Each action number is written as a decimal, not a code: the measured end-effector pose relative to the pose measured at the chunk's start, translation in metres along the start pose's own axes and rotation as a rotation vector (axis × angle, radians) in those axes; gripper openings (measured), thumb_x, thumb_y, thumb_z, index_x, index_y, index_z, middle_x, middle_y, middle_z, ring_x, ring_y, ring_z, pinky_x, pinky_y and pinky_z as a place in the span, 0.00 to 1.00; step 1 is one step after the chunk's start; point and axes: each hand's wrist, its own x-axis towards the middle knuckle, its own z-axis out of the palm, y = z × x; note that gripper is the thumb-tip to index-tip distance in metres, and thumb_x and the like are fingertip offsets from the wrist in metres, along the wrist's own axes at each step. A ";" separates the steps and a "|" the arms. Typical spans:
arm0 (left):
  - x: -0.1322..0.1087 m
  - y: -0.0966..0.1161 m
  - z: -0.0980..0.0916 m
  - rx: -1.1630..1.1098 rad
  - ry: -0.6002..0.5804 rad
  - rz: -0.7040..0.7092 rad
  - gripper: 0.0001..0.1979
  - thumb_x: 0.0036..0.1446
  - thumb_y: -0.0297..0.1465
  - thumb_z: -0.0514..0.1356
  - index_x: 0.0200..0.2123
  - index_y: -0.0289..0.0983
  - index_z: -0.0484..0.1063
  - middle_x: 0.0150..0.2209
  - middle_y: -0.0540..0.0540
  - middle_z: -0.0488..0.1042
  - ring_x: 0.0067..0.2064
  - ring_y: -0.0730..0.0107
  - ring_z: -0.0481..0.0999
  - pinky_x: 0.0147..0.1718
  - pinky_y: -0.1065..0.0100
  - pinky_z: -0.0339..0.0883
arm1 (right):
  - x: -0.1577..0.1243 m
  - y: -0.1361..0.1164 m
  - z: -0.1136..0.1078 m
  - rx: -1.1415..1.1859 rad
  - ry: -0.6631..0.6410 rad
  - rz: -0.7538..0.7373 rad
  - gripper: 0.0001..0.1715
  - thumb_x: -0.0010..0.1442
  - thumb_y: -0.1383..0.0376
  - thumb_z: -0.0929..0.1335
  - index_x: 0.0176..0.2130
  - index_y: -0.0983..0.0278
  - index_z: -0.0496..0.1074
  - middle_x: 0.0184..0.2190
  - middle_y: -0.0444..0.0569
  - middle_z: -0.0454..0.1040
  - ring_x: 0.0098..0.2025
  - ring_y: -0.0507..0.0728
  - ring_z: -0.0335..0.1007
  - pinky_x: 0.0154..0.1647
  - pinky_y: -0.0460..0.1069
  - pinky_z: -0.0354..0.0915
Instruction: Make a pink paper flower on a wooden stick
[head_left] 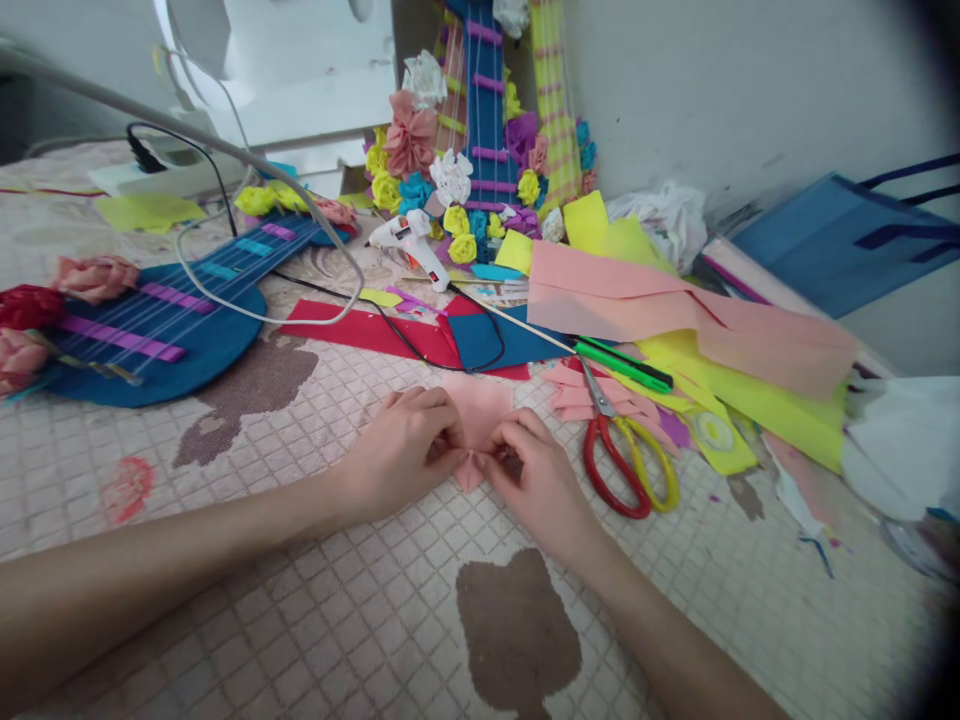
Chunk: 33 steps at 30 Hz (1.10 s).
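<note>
A small piece of pink crepe-like paper (484, 405) lies between my hands over the patterned tablecloth. My left hand (409, 445) pinches it on one side, thumb against fingers. From the other side my right hand (536, 470) pinches the same piece, and the material gathers in a fold where the thumbs come close. Its lower end points toward me; the upper part spreads flat behind the fingertips. Just right of my right hand are scissors (619, 465) with one red and one yellow handle loop. A green cutter-like tool (622, 362) rests beyond them.
A white glue gun (412, 245) with a black cord sits behind. At left lies a blue paper guitar (172, 330) with flowers. Pink sheets (600, 290), yellow sheets (780, 400) and a blue bag (847, 245) are at right. A white cable (300, 185) arches across the left.
</note>
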 end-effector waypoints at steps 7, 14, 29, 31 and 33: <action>0.001 0.000 0.001 -0.005 -0.010 -0.005 0.03 0.50 0.24 0.58 0.27 0.37 0.69 0.31 0.50 0.71 0.37 0.67 0.68 0.38 0.64 0.59 | -0.002 0.003 0.004 -0.021 0.017 -0.003 0.08 0.56 0.72 0.65 0.28 0.62 0.64 0.31 0.45 0.63 0.34 0.54 0.63 0.35 0.50 0.62; 0.000 0.001 0.002 0.020 -0.004 -0.006 0.03 0.49 0.24 0.59 0.27 0.37 0.69 0.31 0.50 0.71 0.37 0.66 0.68 0.38 0.63 0.59 | -0.001 0.004 0.004 -0.033 0.012 -0.003 0.06 0.56 0.72 0.65 0.29 0.62 0.64 0.32 0.46 0.63 0.34 0.54 0.63 0.35 0.50 0.62; -0.001 -0.001 0.003 0.031 0.004 0.005 0.02 0.49 0.25 0.59 0.28 0.37 0.69 0.32 0.50 0.71 0.37 0.66 0.68 0.38 0.63 0.59 | -0.004 0.002 0.005 -0.041 0.027 -0.011 0.06 0.57 0.72 0.64 0.30 0.62 0.64 0.33 0.47 0.64 0.35 0.55 0.64 0.37 0.51 0.63; 0.000 -0.001 0.002 0.026 -0.004 -0.003 0.02 0.49 0.24 0.59 0.27 0.37 0.69 0.31 0.50 0.71 0.37 0.66 0.68 0.38 0.63 0.59 | -0.004 0.002 0.005 -0.040 0.033 -0.014 0.06 0.57 0.72 0.64 0.30 0.62 0.64 0.32 0.47 0.64 0.35 0.55 0.63 0.37 0.51 0.63; 0.001 0.000 0.000 0.021 -0.015 -0.008 0.02 0.49 0.24 0.59 0.27 0.36 0.69 0.32 0.50 0.71 0.37 0.66 0.68 0.38 0.63 0.59 | -0.004 0.001 0.004 -0.034 0.035 -0.020 0.06 0.56 0.72 0.64 0.30 0.62 0.64 0.32 0.46 0.64 0.35 0.55 0.63 0.37 0.51 0.63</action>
